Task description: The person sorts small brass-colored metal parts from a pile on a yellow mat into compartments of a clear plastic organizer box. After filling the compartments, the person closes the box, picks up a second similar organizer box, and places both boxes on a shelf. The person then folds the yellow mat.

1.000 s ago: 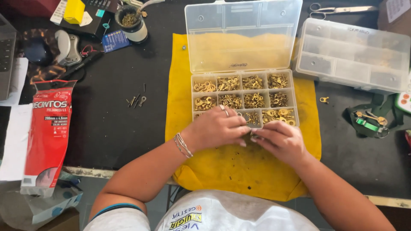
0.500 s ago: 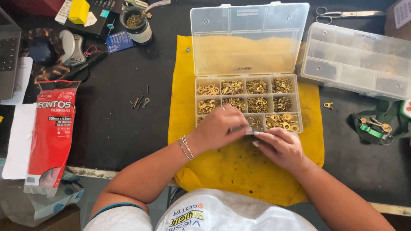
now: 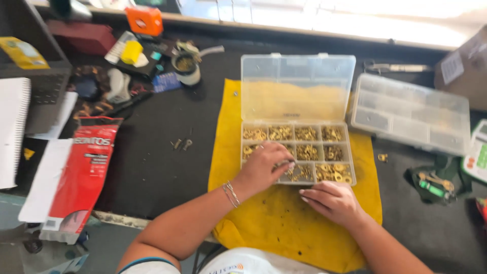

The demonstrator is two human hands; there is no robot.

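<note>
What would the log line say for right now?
left hand: in parts box | right hand: on yellow cloth | box lid: open

I take this for a small workshop: the dark tabletop (image 3: 152, 167) carries a clear compartment box (image 3: 298, 152) full of brass fittings on a yellow cloth (image 3: 284, 228), a second shut organiser box (image 3: 411, 114), loose screws (image 3: 181, 144), scissors (image 3: 390, 67) and a jumble of small tools (image 3: 127, 76).

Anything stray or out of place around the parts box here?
Yes. One small brass piece lies alone on the dark bench right of the yellow cloth, and a few screws lie loose left of it, outside the open organizer box.
</note>
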